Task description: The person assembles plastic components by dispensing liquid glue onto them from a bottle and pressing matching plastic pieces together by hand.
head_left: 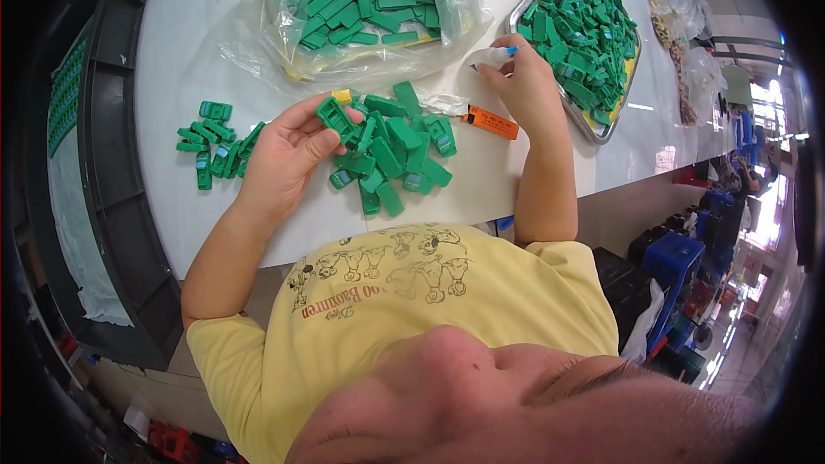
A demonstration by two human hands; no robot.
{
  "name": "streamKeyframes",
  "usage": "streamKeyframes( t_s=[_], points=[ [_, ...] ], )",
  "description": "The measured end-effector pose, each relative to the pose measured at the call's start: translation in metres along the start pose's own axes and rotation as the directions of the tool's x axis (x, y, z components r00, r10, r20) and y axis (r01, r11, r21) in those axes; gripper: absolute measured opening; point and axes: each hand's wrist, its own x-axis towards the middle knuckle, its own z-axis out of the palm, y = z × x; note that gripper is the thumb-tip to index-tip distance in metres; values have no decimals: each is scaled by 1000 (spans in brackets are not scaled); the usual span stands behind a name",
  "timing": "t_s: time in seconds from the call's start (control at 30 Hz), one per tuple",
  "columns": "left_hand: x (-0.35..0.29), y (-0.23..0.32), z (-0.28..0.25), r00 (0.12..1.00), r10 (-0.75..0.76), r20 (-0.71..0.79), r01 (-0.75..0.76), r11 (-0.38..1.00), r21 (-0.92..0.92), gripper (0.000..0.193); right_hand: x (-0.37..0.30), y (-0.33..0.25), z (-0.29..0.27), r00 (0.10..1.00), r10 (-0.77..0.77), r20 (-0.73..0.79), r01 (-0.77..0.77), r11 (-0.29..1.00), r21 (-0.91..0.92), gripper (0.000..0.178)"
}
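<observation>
Left grip [292,148] pinching a green car-shaped piece [336,119] at the left edge of the green heap [402,150], I judge it light, stiff, perhaps slick, best held by its long sides; my right grip [524,77] pinches a small bottle [493,57].

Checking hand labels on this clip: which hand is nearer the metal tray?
Right. The right hand is beside the left edge of the metal tray; the left hand is much farther left, holding a green piece.
</observation>
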Motion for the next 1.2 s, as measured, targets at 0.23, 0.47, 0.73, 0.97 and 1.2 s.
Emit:
streamKeyframes(
  t_s=[0.23,0.47,0.73,0.97,1.2],
  points=[
    [-3,4,-8,1000,-10,-4,10,999,-31,34,-54,-47,-15,930,-210,-303,194,977,-84,40],
    [-21,14,-8,1000,-20,-17,19,999,-29,32,-70,-94,1,772,-597,-216,609,793,-18,29],
    [-38,17,11,1000,4,12,-4,1000,11,33,-17,-94,49,816,-577,-28,542,781,-309,15],
    [-42,3,72,1000,28,1,-28,991,129,36,4,-55,30,917,-399,18,389,881,-269,18],
    [-60,-8,123,998,54,40,-59,991,123,35,-65,-32,-42,774,-620,-128,611,785,-107,16]
  ],
)
